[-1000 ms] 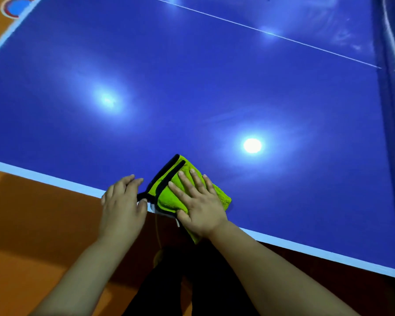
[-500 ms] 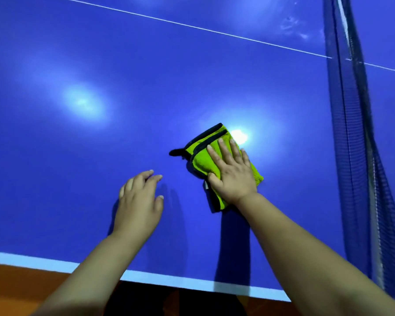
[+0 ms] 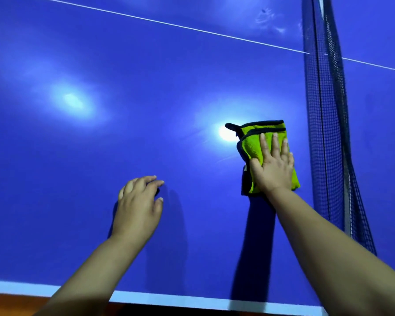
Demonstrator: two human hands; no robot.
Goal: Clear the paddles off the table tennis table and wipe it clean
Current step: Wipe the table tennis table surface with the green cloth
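Green cloth (image 3: 253,144) lies on the table (image 3: 146,65), right of centre beside the net (image 3: 324,133), pressed flat by the right hand (image 3: 271,169), fingers straight. Soft and light, it may bunch; press its middle. Relaxed and empty, the left hand (image 3: 137,206) holds nothing.

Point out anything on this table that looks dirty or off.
Whitish smudges with a dark speck mark the blue table beside the net, beyond the white centre line. The right hand presses the green cloth well short of them.
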